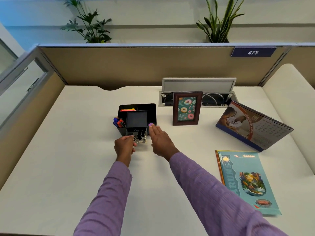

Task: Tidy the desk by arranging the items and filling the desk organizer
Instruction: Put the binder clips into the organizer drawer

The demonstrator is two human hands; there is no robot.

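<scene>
Black desk organizer (pixel 137 117) sits mid-surface (pixel 68 150), a bit left of centre, w/ several compartments: back-left slot holds pink/yellow/orange sticky flags (pixel 128 109), left slot holds markers (pixel 118 122) (blue, red, black caps, tips sticking out over the left wall), centre compartment looks bare. Small clear drawer (pixel 140 137) at the organizer's front is pulled out toward the person, w/ black binder clips (pixel 138 134) inside. Left hand (pixel 124 147) is at the drawer's front-left corner, fingers curled in, grip pinching the drawer's edge (exact contact partly hidden by the knuckles). Right hand (pixel 161 142) is flat, fingers extended and close together, grip spread and holding nothing, fingertips at the organizer's front-right corner, right beside a small purple round item (pixel 151 124) resting on that corner; can't tell if fingertips touch it. Both arms in purple sleeves (pixel 204 184). Right of the organizer: upright brown picture frame (pixel 187 108) w/ donut print, apart from it. Further right, a spiral desk calendar (pixel 252 126) standing tent-style. Near-right on the surface: blue notebook (pixel 247 181) lying flat, on top of an orange-edged one. Open cable tray (pixel 197 92) behind the frame, against the partition.
</scene>
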